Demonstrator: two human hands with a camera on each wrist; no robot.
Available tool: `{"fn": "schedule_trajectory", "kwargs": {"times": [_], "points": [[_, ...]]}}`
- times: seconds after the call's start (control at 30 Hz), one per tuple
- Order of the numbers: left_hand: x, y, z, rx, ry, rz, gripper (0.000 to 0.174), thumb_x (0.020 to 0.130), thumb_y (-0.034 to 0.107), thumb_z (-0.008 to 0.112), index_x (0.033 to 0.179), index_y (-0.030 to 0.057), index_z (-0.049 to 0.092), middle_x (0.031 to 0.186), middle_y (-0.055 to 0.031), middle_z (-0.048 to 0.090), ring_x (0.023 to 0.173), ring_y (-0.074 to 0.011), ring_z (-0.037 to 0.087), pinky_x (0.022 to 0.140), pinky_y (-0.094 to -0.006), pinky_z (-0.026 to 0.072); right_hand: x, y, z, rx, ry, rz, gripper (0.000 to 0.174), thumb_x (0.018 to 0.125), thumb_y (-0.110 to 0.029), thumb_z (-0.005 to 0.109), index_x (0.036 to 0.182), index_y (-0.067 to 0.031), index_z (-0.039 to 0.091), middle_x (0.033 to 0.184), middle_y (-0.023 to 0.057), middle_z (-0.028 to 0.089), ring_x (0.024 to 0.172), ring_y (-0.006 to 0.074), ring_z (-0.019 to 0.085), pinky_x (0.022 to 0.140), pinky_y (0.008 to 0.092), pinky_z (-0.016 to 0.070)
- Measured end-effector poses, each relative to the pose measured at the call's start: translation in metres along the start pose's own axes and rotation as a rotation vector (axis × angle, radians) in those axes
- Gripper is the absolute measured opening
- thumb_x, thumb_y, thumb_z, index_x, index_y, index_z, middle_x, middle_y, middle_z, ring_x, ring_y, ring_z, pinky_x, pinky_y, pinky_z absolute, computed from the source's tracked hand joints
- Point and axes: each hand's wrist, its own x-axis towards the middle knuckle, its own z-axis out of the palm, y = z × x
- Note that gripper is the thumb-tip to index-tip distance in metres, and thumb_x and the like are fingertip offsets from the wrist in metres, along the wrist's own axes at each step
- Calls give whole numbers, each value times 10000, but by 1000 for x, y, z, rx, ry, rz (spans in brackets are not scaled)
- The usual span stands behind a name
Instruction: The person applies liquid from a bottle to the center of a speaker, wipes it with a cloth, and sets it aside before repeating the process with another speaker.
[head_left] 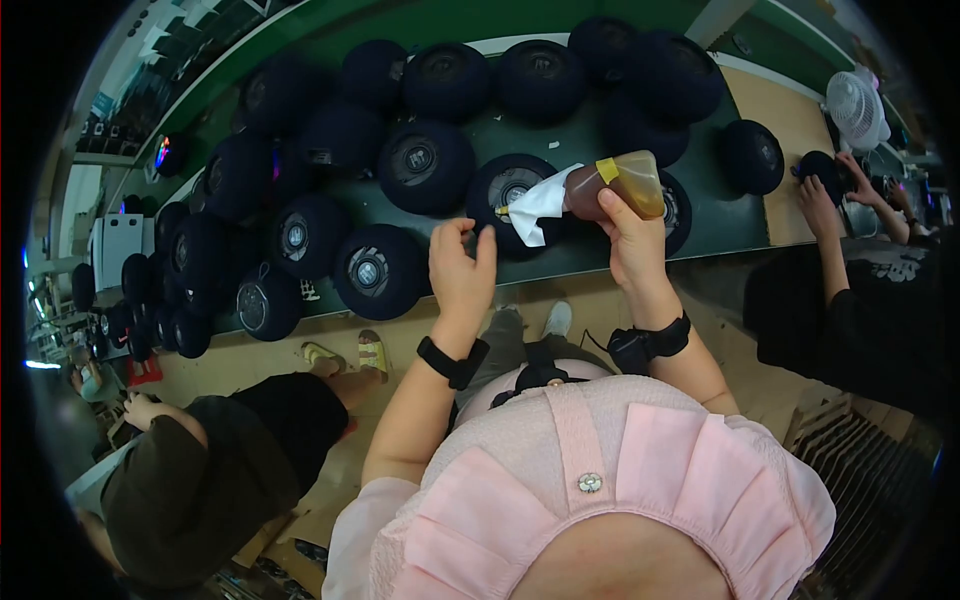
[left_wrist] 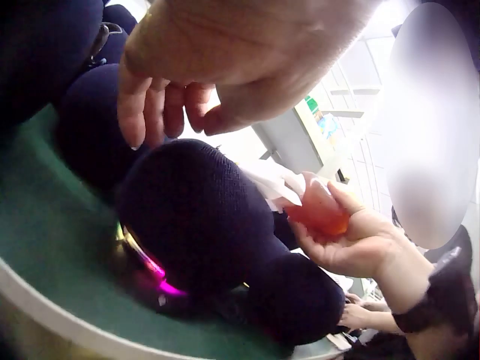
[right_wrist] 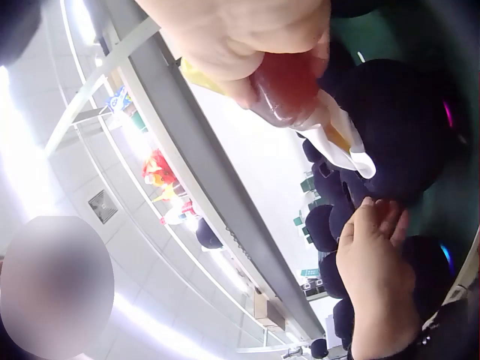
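My right hand (head_left: 636,240) grips a squeeze bottle (head_left: 632,182) of amber-brown liquid with yellow tape round it. White tissue (head_left: 543,208) is wrapped at its nozzle end, and the tip points left over a dark round fabric-covered unit (head_left: 484,190) on the green table. In the left wrist view the bottle (left_wrist: 321,210) looks reddish, held between thumb and fingers. My left hand (head_left: 461,275) hovers at the near edge of that unit, its fingers loosely bent and holding nothing. In the right wrist view the left hand (right_wrist: 379,277) is below the tissue (right_wrist: 337,142).
Many similar dark round units (head_left: 380,271) stand across the green table (head_left: 570,262), mostly left and behind. One unit (head_left: 752,157) sits to the right, near a white fan (head_left: 857,108). A person (head_left: 850,310) works at the right; another (head_left: 210,450) is at the lower left.
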Motion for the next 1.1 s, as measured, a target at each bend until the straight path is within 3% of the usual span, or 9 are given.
{"fn": "schedule_trajectory", "kwargs": {"times": [0.1,0.2,0.53,0.6,0.73,0.8,0.83,0.93,1.1], "points": [[-14,9,6,52,-13,55,517,685,188,737,1097,3,486,1020,-122,517,928,-255,527,770,-341,439,1,4,-1,-34,-26,-55,360,753,-73,701,1080,-35,555,1027,49,590,909,141,582,796,275,483],[-12,10,11,87,10,98,614,642,207,767,1131,-6,461,1070,-162,498,1009,-333,479,860,-377,404,3,-2,0,-90,-44,-35,357,760,-88,697,1083,-37,556,1029,54,591,904,146,586,792,276,487],[16,4,-15,84,-152,184,670,559,164,810,1135,34,493,1100,-125,510,1024,-327,480,856,-385,420,14,-5,-5,25,-31,58,355,794,-119,665,1112,-36,531,1072,79,570,974,185,572,830,335,492],[22,8,-23,106,-141,268,645,543,145,814,1113,67,523,1046,-120,520,982,-312,498,819,-383,438,13,-5,-7,98,-39,93,382,810,-146,652,1145,-41,501,1106,87,552,1028,204,543,880,371,467],[24,13,-29,103,-236,229,566,551,115,798,1062,74,558,976,-103,523,933,-295,507,778,-385,447,12,-9,-11,205,-31,186,414,820,-189,647,1172,-57,474,1125,91,540,1054,221,524,928,399,434],[23,17,-28,158,-222,357,457,603,97,759,1019,48,577,858,-98,539,832,-259,541,704,-346,456,10,-19,-11,342,12,296,437,822,-221,648,1186,-70,457,1149,99,520,1078,232,505,950,411,416],[20,19,-25,156,-223,361,457,603,97,759,1019,48,577,858,-98,539,832,-259,541,704,-346,456,9,-23,-10,343,13,292,437,822,-221,648,1186,-70,457,1149,99,520,1078,232,505,950,411,416],[1,35,-8,115,-256,379,345,677,150,703,996,65,603,675,-89,537,629,-248,556,561,-342,447,5,-31,-11,468,37,378,454,825,-234,645,1195,-69,440,1170,105,494,1096,237,487,956,417,410],[-17,38,26,223,-243,313,394,699,191,695,1059,73,584,700,-99,591,618,-268,581,542,-356,453,1,-39,-19,647,35,447,475,819,-244,651,1200,-69,428,1176,112,469,1106,242,471,957,408,411]]}}
